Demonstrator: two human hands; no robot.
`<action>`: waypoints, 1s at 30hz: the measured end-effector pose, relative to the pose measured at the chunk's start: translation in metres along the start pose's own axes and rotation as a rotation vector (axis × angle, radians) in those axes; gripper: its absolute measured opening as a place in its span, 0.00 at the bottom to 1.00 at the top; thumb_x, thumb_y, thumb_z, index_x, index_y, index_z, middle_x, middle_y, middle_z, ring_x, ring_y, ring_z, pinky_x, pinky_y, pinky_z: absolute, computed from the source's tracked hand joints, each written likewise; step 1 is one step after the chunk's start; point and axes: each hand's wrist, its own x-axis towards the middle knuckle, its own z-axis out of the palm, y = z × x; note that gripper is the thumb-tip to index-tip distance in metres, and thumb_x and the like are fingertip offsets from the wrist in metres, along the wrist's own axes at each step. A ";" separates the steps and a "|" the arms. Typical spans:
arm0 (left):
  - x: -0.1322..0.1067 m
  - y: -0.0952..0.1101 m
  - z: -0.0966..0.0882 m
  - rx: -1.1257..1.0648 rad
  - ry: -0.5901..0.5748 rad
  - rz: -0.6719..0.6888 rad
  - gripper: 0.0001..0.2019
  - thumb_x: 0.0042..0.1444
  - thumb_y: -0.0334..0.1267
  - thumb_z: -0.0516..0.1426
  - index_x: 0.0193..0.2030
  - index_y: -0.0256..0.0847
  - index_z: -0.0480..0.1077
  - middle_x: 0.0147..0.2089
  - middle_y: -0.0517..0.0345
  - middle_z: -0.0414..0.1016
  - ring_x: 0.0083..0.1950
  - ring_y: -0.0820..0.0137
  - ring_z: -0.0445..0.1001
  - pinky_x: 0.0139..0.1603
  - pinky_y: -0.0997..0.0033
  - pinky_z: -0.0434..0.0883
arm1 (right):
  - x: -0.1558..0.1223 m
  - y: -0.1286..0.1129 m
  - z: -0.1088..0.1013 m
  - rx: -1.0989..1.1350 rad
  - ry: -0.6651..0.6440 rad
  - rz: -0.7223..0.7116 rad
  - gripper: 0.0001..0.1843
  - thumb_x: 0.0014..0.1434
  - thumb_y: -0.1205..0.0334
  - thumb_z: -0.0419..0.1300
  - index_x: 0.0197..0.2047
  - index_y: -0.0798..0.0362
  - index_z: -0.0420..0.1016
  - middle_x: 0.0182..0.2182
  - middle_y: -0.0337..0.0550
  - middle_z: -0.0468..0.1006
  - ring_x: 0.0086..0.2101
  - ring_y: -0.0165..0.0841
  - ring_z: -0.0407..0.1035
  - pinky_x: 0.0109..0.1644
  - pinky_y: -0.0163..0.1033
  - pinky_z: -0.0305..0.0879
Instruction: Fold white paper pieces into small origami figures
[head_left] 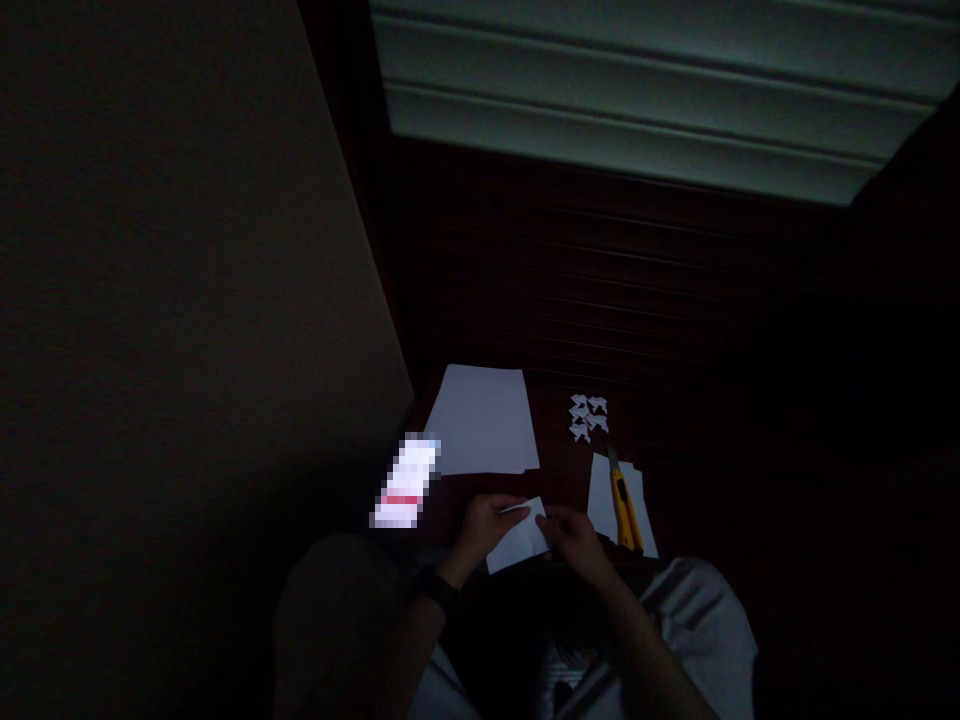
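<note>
Knees [712, 612] are flanking left hand [486, 527] and right hand [577, 540], whose fingers are pinching paper [517, 546]. White shapes [579, 413] are lying at its one o'clock.

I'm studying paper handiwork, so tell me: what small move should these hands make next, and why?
I'd probably have the right hand press gently across the small white sheet while the left hand steadies it: both hands hold it, it looks faintly creased, though the dim light leaves that uncertain, and small folded-looking pieces lie farther off.
</note>
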 end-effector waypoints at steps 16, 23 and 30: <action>-0.003 0.007 -0.002 -0.045 -0.055 -0.026 0.18 0.42 0.42 0.61 0.41 0.35 0.74 0.40 0.49 0.77 0.38 0.61 0.75 0.36 0.69 0.70 | 0.000 -0.001 0.000 0.013 -0.006 -0.008 0.22 0.50 0.46 0.56 0.40 0.54 0.73 0.23 0.38 0.71 0.23 0.30 0.65 0.22 0.33 0.66; -0.003 0.009 -0.003 -0.029 -0.055 -0.006 0.18 0.42 0.42 0.61 0.40 0.35 0.75 0.40 0.49 0.77 0.38 0.61 0.74 0.38 0.68 0.69 | -0.001 0.000 -0.002 0.012 -0.014 -0.013 0.20 0.51 0.48 0.56 0.41 0.54 0.73 0.24 0.38 0.70 0.23 0.30 0.65 0.22 0.33 0.67; -0.003 0.010 -0.003 -0.012 -0.038 0.007 0.17 0.43 0.41 0.61 0.39 0.35 0.75 0.40 0.49 0.77 0.40 0.61 0.74 0.40 0.67 0.69 | 0.000 0.002 -0.001 0.022 -0.013 -0.015 0.18 0.50 0.50 0.59 0.40 0.54 0.72 0.25 0.40 0.73 0.24 0.31 0.67 0.23 0.34 0.67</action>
